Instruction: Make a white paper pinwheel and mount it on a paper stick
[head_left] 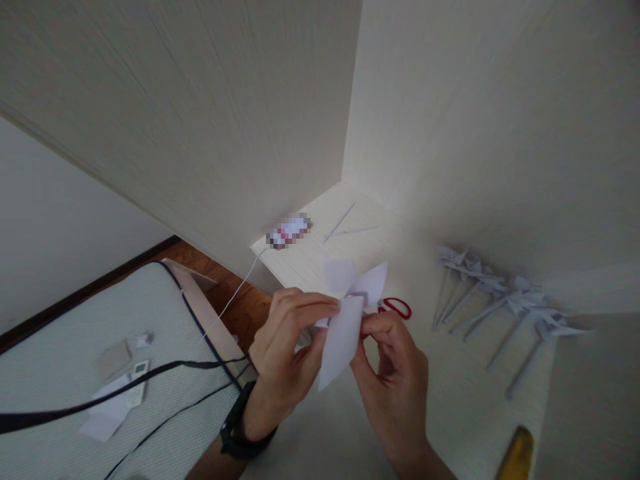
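Observation:
A white paper pinwheel (343, 340) with folded blades is held up above the pale desktop. My left hand (287, 347), with a black watch on its wrist, pinches it from the left near the centre. From the right, my right hand (393, 373) grips the edge of a blade between thumb and fingers. Part of the pinwheel is hidden behind my fingers. Just behind my right hand lie scissors (397, 307) with red handles, mostly covered. Two thin paper sticks (341, 220) rest farther back on the desktop.
Several finished-looking paper pinwheels (500, 293) on sticks lie in a row at the right. A blurred phone-like device (289, 231) with a white cable sits at the back left edge. A yellow object (517, 453) is at lower right. Left is a mattress (165, 320) with paper and a remote (139, 381).

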The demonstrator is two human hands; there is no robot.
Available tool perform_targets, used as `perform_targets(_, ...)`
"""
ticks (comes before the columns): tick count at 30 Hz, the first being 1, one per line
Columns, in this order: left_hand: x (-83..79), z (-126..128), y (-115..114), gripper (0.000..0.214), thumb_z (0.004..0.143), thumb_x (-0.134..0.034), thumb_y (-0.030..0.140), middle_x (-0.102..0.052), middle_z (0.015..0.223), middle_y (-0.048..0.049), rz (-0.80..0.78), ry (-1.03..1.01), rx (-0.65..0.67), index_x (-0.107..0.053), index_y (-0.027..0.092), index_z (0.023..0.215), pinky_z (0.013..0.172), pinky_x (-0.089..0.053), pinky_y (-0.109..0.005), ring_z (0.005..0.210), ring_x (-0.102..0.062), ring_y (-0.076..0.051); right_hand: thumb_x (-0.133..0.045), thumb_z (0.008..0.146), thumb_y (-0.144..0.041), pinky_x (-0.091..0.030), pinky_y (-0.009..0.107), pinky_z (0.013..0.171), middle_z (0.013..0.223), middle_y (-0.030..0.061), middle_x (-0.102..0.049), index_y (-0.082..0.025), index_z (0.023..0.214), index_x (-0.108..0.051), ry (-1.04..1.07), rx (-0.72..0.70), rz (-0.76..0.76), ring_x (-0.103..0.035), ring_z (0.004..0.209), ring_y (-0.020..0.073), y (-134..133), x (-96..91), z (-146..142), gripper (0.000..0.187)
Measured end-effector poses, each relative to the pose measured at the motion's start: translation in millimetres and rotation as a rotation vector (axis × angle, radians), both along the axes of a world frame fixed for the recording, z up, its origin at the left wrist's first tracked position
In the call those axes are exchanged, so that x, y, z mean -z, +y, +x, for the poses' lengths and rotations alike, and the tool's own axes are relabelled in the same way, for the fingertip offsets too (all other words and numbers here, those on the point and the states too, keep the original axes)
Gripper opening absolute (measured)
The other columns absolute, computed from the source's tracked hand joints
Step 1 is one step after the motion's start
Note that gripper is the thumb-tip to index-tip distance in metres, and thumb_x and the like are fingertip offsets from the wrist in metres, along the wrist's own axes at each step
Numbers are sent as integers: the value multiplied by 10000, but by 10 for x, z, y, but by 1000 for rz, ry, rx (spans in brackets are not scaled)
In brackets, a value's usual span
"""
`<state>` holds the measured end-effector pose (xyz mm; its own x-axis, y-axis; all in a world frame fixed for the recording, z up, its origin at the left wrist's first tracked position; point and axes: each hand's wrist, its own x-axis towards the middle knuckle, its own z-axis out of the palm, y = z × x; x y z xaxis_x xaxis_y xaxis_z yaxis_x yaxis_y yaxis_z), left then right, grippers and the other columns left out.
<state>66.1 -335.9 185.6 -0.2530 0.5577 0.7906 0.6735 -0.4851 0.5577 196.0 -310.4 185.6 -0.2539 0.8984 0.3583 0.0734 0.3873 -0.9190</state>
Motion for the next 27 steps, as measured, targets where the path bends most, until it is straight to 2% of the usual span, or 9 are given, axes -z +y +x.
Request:
perform_targets(5,-5,-11,12,164,845,-636,131,-741,858,-55,3,65,-57,-668,201,989,721,-539,-374,781,-689,-213,-570,797,-22,-480,198,615,724,-38,-619,-229,826,-545,0,-7,1,-606,643,107,26,-9,-6,210)
perform_targets(9,-23,2,22,141,845,-634,112,-728,852,-54,40,47,-76,-679,184,958,683,-541,-341,779,-679,-200,-585,801,-35,-465,190,584,718,-44,-631,-233,811,-548,-20,3,18,-610,626,103,25,-16,-7,201)
perform_targets(14,-36,5,25,180,815,-641,61,-717,857,-57,46,30,-36,-678,167,956,685,-540,-336,794,-679,-200,-576,776,-32,-453,191,543,688,-48,-601,-232,800,-541,-34,-8,42,-585,590,103,6,-27,14,204)
perform_targets(20,-95,-4,-37,227,816,-621,41,-723,900,-55,-24,32,-5,-659,175,995,735,-539,-370,817,-686,-201,-572,787,-27,-500,219,619,758,-31,-654,-243,841,-537,-8,-17,36,-617,649,116,5,-23,20,226)
perform_targets(27,-156,-24,-71,263,810,-626,21,-732,914,-55,-63,79,47,-646,177,1022,761,-523,-372,832,-697,-200,-588,837,-81,-510,233,624,728,-37,-634,-251,854,-539,-16,-17,28,-616,645,126,-4,-32,46,178)
